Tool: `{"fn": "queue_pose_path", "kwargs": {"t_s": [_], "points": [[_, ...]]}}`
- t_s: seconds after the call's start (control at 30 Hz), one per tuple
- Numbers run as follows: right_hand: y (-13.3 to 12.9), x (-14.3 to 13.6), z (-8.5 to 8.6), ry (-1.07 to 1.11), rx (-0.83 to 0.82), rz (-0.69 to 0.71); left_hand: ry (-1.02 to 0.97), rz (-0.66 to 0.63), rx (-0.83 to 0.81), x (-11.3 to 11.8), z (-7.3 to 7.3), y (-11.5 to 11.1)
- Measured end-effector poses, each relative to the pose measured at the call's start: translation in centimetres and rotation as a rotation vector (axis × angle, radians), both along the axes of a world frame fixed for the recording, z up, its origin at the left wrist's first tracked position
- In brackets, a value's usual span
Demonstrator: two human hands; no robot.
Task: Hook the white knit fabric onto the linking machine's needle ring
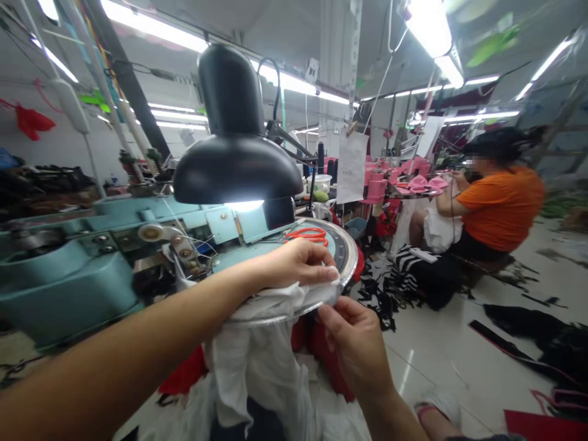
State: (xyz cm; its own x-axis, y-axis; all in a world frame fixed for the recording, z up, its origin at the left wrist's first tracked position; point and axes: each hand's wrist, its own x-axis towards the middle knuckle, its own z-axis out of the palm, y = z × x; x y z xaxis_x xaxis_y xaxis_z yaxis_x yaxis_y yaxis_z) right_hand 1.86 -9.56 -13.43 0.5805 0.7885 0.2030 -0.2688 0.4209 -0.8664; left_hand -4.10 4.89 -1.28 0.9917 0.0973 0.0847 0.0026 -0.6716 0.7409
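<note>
A white knit fabric (275,303) lies along the toothed rim of a round dial (350,263) on a pale green linking machine (68,288), and hangs down below it. My left hand (310,263) reaches across the dial from the left, thumb and fingers pinched on the fabric's upper edge. From below right, my right hand (356,334) pinches the fabric at the rim; its fingertips partly hide the cloth. Red-handled scissors (310,234) rest on the dial plate just behind my left hand.
A black lamp (236,165) overhangs the dial. A paper sheet (351,165) hangs behind it. On the right, a person in an orange top (503,205) sits at pink machines. Dark fabric scraps (381,294) and a striped black-and-white cloth (408,266) lie beside the dial on the floor.
</note>
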Motion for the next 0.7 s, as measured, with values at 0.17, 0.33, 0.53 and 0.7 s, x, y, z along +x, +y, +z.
{"fn": "queue_pose_path", "kwargs": {"t_s": [0.17,0.33,0.53,0.7], "points": [[-0.06,-0.11,0.30,-0.083,0.030,-0.143,0.020,-0.023,-0.096,0.24,-0.08,-0.03],[-0.33,0.10,0.89,-0.165,0.039,-0.178,0.014,-0.017,-0.123,0.31,-0.12,-0.07],[0.05,0.47,0.47,-0.115,0.063,-0.083,-0.008,-0.009,-0.089,0.41,-0.01,-0.25],[0.03,0.87,0.34,-0.112,0.084,-0.077,0.010,0.009,-0.082,0.43,0.12,-0.40]]}}
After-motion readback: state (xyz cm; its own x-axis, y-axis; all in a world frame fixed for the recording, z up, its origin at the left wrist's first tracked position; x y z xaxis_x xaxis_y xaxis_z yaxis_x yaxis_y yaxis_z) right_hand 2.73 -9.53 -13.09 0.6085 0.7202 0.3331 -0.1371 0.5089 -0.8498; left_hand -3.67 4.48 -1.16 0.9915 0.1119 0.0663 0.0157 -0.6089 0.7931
